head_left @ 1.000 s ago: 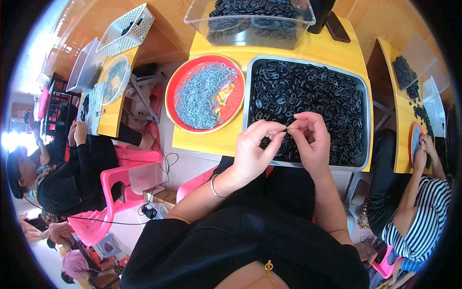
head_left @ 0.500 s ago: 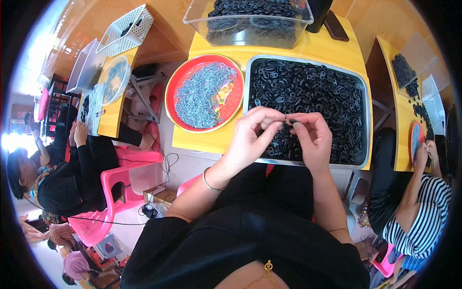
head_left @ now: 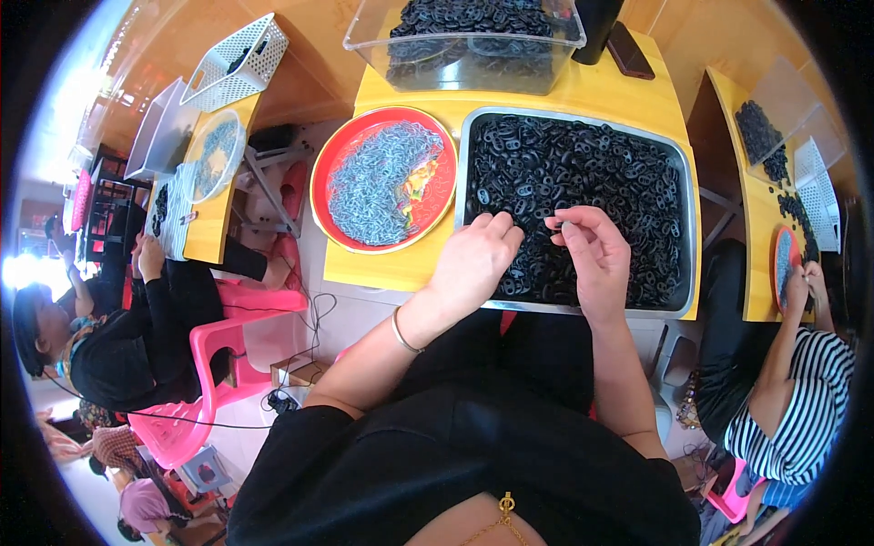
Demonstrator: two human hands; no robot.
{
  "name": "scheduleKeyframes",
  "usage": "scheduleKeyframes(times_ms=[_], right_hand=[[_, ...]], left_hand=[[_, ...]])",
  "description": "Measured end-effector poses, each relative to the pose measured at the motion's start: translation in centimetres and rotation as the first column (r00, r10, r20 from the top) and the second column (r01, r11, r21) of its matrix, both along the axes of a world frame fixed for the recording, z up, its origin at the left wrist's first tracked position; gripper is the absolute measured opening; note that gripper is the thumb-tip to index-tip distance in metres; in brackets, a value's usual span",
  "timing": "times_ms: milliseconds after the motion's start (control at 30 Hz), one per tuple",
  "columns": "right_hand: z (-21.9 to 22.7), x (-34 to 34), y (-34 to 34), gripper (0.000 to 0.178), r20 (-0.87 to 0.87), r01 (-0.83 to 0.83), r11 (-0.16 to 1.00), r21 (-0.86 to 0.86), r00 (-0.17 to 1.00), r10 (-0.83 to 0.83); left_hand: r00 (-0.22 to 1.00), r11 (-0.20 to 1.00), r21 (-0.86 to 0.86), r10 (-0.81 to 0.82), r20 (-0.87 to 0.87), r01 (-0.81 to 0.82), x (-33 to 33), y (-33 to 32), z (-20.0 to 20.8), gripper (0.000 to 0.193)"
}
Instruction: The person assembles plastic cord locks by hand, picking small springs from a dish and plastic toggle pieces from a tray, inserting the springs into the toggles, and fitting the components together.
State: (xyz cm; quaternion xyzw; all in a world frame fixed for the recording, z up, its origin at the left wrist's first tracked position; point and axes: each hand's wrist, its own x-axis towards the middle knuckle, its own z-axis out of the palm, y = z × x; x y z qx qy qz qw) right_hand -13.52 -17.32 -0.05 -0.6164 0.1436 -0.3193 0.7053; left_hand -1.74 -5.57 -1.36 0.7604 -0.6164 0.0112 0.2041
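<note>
My left hand point(head_left: 475, 261), a bangle on its wrist, is over the left side of a metal tray point(head_left: 689, 227). Its fingers are curled down and closed; whatever they may hold is hidden. Apart from it, my right hand point(head_left: 596, 259) is above the tray's middle with thumb and forefinger pinched together; what is between them is too small to make out. Small black oval pieces with two holes point(head_left: 605, 164) fill the tray. To its left is a red round tray point(head_left: 444, 193) heaped with small silvery metal pieces point(head_left: 369, 187).
A clear plastic bin point(head_left: 464, 68) of black pieces stands at the back of the yellow table point(head_left: 382, 271), near a dark cylinder point(head_left: 596, 32) and a dark flat case point(head_left: 630, 50). People work at side tables left and right. A pink chair point(head_left: 209, 364) is at left.
My hands were together at their fingertips over the tray and have come apart. The left fingers have curled downward; the right hand has stayed nearly in place.
</note>
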Motion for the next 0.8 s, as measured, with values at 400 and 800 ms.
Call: scheduleKeyframes(times_ms=[400,800], right_hand=[[-0.2,-0.1,0.2,0.019,-0.044,-0.058,0.995,0.081,0.997,0.062],[-0.1,0.0,0.8,0.017,-0.171,-0.093,0.989,0.112,0.979,0.111]], left_hand=[[0.865,1.000,-0.029,-0.008,-0.502,-0.008,0.6,0.8,0.0,0.021],[-0.211,0.933,-0.180,-0.253,-0.944,-0.310,0.7,1.2,0.0,0.018]])
